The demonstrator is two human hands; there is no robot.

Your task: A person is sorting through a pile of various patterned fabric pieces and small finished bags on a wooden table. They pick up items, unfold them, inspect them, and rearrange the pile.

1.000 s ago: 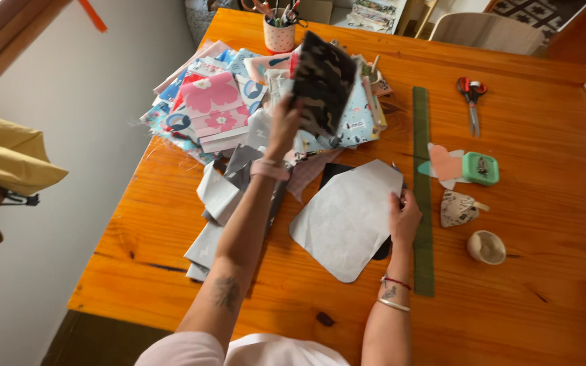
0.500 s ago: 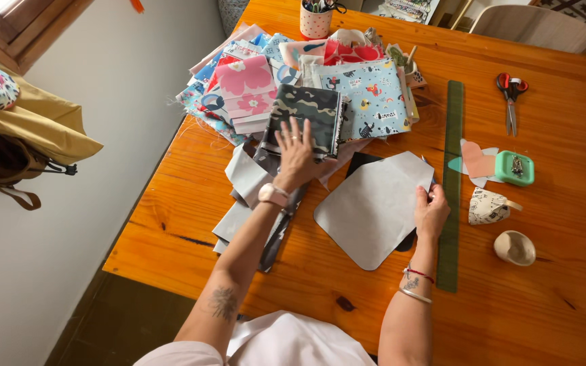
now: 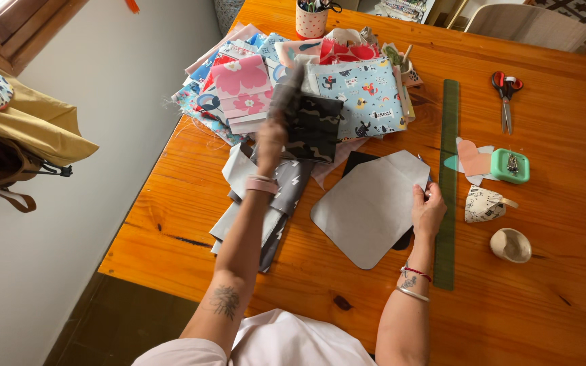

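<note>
A warm orange wooden tabletop beside a pale wall, strewn with sewing bits. Half a second ago the left hand lay flat on the dark camouflage fabric atop the heap; now the fingers are closed on its near edge and it is lifted and blurred in motion, so the piece is coming off the stack of printed fabrics rather than just being patted down. The right hand has not budged: fingers curled, pinning the right edge of the grey pattern piece, which lies flat over a black piece near the table's middle, just beside the long green ruler. To the right sit a mint pin holder, red-handled scissors and a small cream dish. Grey lightning-print cloth lies under the left forearm, untouched.
</note>
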